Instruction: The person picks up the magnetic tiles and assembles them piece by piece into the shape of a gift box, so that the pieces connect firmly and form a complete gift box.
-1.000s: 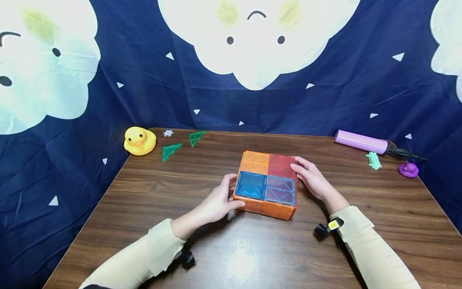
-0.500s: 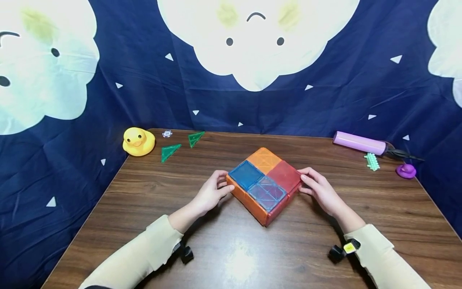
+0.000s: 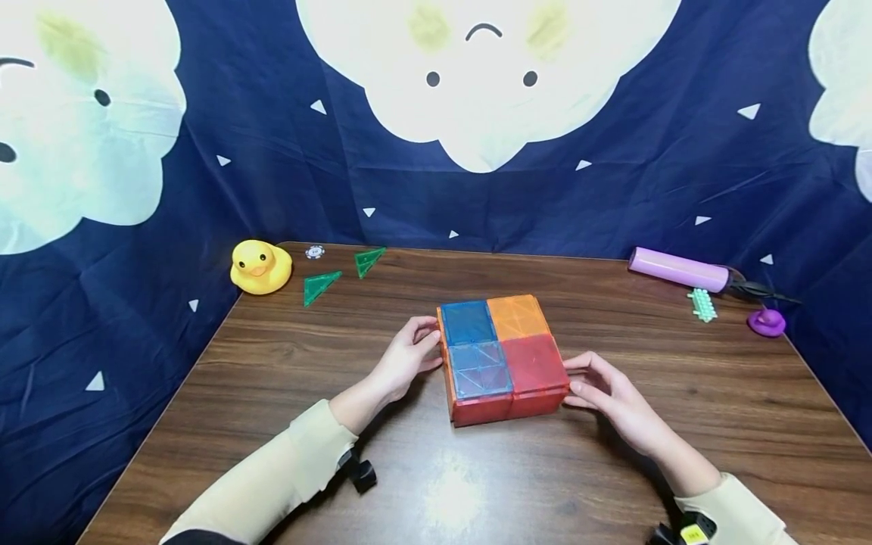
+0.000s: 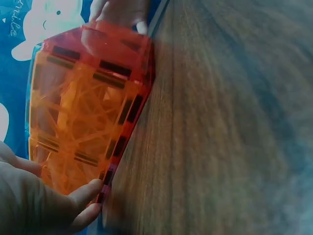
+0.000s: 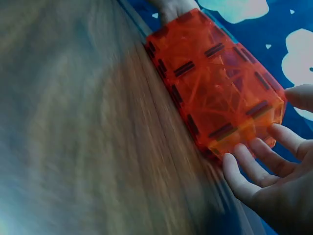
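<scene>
A flat square box built of see-through magnetic tiles [image 3: 509, 359] sits on the wooden table in the head view. Blue and orange tiles lie along its far top edge, pale blue-purple and red along the near one. The front wall is red, the left wall orange. My left hand [image 3: 395, 365] rests its fingertips and thumb on the left wall, also seen in the left wrist view. At the near right corner, my right hand [image 3: 623, 405] touches the box. In the right wrist view its fingers [image 5: 261, 169] are spread and lightly bent against an orange end wall.
A yellow duck [image 3: 262, 267], a poker chip [image 3: 315, 252] and two green triangular tiles [image 3: 322, 288] are at the back left. Back right are a lilac cylinder [image 3: 677, 269], a mint-green knobbly piece [image 3: 702, 304] and a purple duck [image 3: 767, 322]. Blue cloth [image 3: 409, 197] hangs behind.
The tile box has turned about a quarter clockwise, seen from above. My right hand has come toward me along with its corner; my left hand has shifted its fingers on the left side.
</scene>
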A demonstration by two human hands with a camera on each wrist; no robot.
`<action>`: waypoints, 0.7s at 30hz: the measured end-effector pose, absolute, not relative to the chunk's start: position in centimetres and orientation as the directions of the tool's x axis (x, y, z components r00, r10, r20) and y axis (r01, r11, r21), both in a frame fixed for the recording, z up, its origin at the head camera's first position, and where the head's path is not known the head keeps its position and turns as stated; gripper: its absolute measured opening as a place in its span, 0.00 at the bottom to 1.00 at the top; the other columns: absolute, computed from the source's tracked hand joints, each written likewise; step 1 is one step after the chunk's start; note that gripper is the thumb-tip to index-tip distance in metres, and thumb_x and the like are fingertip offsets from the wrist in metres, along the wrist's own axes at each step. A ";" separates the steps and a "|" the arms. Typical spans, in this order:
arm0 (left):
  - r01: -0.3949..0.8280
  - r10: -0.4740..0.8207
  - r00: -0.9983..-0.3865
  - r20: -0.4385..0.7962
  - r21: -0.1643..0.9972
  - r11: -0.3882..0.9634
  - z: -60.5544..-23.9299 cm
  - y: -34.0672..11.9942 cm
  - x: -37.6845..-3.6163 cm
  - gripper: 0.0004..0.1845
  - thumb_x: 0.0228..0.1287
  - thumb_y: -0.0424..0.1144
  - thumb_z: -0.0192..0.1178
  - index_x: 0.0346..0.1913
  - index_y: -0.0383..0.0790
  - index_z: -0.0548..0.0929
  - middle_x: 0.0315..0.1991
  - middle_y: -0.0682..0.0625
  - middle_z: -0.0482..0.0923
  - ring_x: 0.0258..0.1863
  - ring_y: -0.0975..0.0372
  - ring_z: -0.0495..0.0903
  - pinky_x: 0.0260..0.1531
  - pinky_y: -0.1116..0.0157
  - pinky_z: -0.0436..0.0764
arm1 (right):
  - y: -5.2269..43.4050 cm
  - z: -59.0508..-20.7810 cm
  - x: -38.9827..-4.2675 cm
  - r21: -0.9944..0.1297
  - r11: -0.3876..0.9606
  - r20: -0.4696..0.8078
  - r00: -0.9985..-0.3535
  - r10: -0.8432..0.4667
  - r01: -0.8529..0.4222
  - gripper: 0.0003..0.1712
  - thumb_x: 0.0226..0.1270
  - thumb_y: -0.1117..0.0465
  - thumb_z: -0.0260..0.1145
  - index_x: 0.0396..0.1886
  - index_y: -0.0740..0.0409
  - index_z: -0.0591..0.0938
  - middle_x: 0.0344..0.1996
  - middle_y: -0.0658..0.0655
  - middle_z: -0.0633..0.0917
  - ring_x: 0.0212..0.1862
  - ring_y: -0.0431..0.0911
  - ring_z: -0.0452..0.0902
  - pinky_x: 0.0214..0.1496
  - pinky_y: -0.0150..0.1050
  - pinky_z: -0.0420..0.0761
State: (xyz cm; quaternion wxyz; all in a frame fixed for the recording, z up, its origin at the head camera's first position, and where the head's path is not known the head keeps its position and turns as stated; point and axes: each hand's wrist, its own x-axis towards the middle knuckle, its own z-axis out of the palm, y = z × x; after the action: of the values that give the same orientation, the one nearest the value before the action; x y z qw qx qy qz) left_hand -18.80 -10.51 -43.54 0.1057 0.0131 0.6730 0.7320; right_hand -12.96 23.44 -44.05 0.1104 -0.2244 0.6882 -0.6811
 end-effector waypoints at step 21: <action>-0.171 0.215 -0.964 -0.155 0.984 -0.057 -43.1 -10.2 -17.8 0.20 0.80 0.29 0.46 0.70 0.29 0.69 0.61 0.35 0.75 0.58 0.52 0.76 0.47 0.58 0.82 | 22.0 -43.7 -18.0 -0.999 -0.021 0.050 -0.933 -0.357 -0.046 0.31 0.86 0.55 0.46 0.76 0.72 0.57 0.72 0.65 0.64 0.63 0.38 0.73 0.61 0.34 0.76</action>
State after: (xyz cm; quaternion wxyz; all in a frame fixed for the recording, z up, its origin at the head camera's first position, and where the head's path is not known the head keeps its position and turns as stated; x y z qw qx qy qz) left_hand -17.80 -10.16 -43.05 0.1328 0.0165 0.6738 0.7267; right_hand -17.96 22.00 -43.73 0.1114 -0.1457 0.6908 -0.6994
